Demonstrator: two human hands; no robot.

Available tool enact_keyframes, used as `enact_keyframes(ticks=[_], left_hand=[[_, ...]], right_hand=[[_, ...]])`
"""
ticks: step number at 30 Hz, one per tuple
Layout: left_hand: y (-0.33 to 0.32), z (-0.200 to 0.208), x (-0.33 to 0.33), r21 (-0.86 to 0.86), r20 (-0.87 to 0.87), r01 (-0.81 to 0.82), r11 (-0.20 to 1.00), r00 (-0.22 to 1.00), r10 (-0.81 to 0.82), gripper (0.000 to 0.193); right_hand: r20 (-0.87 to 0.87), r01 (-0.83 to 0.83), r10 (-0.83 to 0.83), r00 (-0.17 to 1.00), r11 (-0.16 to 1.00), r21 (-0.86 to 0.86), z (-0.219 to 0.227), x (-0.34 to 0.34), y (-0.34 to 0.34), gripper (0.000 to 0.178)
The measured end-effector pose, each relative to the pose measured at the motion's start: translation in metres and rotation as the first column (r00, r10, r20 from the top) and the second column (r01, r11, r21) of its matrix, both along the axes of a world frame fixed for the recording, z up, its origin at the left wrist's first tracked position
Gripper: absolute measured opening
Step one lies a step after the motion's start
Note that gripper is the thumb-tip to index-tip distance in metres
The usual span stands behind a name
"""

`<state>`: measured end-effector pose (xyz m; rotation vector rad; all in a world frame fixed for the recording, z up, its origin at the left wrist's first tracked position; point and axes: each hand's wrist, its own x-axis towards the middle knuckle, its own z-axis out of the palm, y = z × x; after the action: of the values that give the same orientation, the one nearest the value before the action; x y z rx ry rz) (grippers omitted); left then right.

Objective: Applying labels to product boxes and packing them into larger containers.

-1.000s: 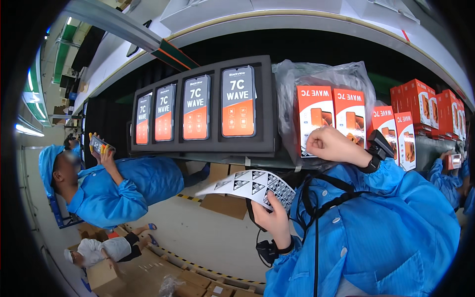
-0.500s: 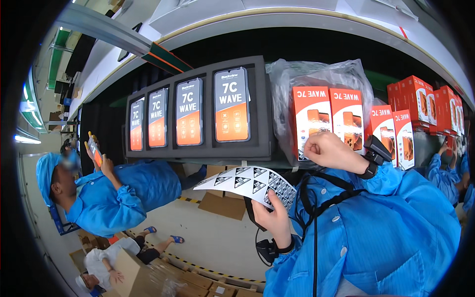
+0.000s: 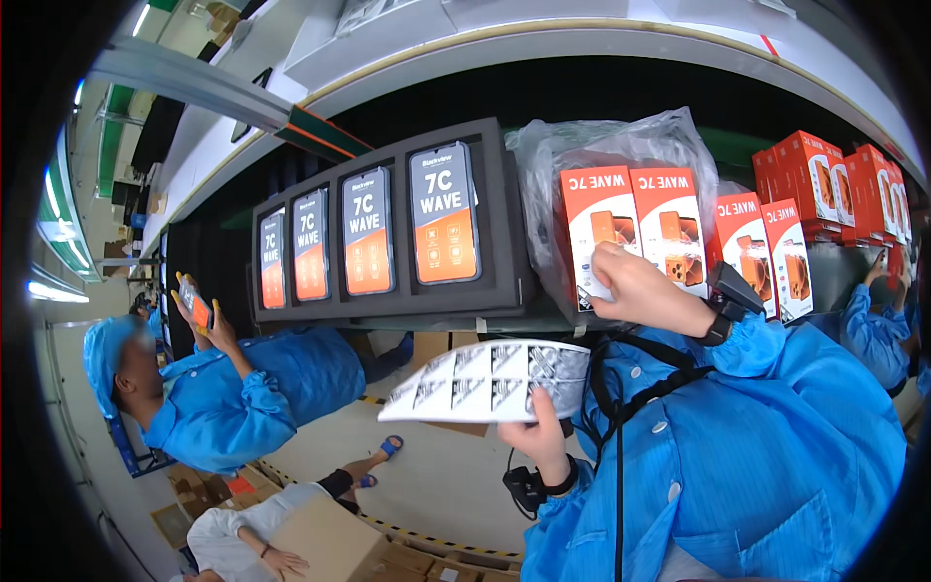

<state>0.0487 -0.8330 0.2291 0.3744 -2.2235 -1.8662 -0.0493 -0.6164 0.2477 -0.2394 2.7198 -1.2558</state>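
My left hand (image 3: 539,438) grips the right part of a curved white sticker sheet (image 3: 485,383), thumb on top. Black-and-white triangular labels cover the sheet, and it hangs before the bench edge. My right hand (image 3: 645,296) is closed, its curled fingers resting on the lower front of a red-and-white phone box (image 3: 598,209). A small triangular sticker (image 3: 584,298) shows at that box's lower left corner. A second phone box (image 3: 667,194) stands against it on the right. Both boxes sit on clear plastic wrapping (image 3: 543,155).
A dark foam tray (image 3: 509,242) to the left holds several phones (image 3: 444,213). More red boxes (image 3: 815,179) stand at right. A co-worker in blue (image 3: 223,398) holds a phone at left; a person in white (image 3: 242,538) carries a carton (image 3: 325,538) below.
The sticker sheet has tilted so its face shows more broadly. My right hand has shifted slightly down on the box. The person in white has moved right with the carton.
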Motion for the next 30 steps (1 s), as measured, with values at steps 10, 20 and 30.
enact_keyframes(ticks=[10, 20, 30], left_hand=[[0.07, -0.047, -0.083, 0.672, 0.236, 0.184, 0.717, 0.865, -0.443, 0.047], [0.077, 0.002, -0.035, 0.631, 0.107, 0.146, 0.762, 0.957, -0.271, 0.05], [0.194, 0.014, 0.031, -0.054, 0.186, 0.797, 0.602, 0.601, -0.778, 0.039]], right_hand=[[0.017, 0.473, -0.478, 0.878, 0.864, -0.173, -0.022, 0.085, 0.069, 0.07], [0.033, 0.357, -0.41, 0.911, 0.748, -0.559, 0.011, 0.123, 0.075, 0.074], [-0.117, 0.54, -0.592, 0.798, 0.787, -0.299, 0.097, 0.197, 0.241, 0.062]])
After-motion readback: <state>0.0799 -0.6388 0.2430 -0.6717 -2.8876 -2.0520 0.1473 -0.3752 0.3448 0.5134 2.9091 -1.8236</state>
